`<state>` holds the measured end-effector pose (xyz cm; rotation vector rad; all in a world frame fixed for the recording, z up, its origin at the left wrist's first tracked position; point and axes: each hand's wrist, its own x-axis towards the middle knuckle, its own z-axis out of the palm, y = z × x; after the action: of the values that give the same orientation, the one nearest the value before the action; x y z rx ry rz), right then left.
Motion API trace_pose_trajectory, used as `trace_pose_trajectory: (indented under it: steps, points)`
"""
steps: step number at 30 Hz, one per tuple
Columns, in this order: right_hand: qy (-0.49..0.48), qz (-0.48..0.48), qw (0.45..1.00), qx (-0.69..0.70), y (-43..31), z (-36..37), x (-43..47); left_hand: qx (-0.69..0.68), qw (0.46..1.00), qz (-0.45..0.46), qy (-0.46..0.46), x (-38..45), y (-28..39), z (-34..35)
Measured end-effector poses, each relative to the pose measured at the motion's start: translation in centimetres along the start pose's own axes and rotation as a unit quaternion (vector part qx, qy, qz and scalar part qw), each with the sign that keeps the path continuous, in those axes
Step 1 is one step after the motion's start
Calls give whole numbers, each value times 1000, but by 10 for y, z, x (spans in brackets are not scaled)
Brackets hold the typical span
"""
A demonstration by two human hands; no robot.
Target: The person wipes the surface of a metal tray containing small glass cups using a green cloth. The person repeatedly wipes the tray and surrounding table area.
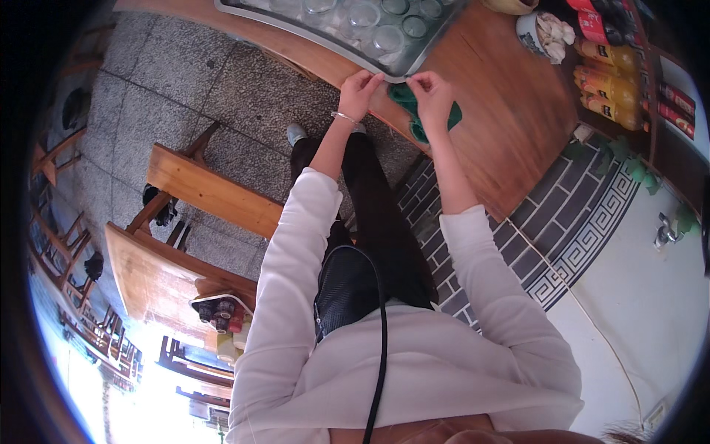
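Note:
My left hand (359,94), with a bracelet at the wrist, is at the near corner of a metal tray (339,51), thumb and forefinger close together at the rim. On the other side of that corner, my right hand (432,99) has its thumb and forefinger together and its other fingers curled. A tiny dark spot shows at its fingertips; whether either hand pinches something is too small to tell. Several clear glasses (388,39) stand in the tray. A dark green cloth (455,115) lies on the wooden counter (499,111), partly under my right hand and wrist.
At the right stand a bowl of garlic-like bulbs (530,34), bottles of orange drink (607,86) and dark bottles with red labels (596,25). A brick-patterned wall (554,191) borders the counter. Behind at left are a wooden bench (216,191) and a table (150,272).

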<state>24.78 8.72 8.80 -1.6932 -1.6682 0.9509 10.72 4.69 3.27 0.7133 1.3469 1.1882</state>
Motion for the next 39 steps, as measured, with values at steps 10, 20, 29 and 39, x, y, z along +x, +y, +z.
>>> trace_pose_trajectory:
  steps: [10,20,29,39]
  points:
    - [79,-88,992,-44,-9,12,4,8,1000,-2,24,2,-1,1]
    - [25,-118,988,-93,-6,-3,2,-24,999,4,24,0,3,10]
    - [-167,-285,941,-75,-31,-16,28,14,981,137,135,-10,-7,22]
    - [-237,-364,895,-98,-22,-5,39,-73,980,119,141,-11,-15,27]
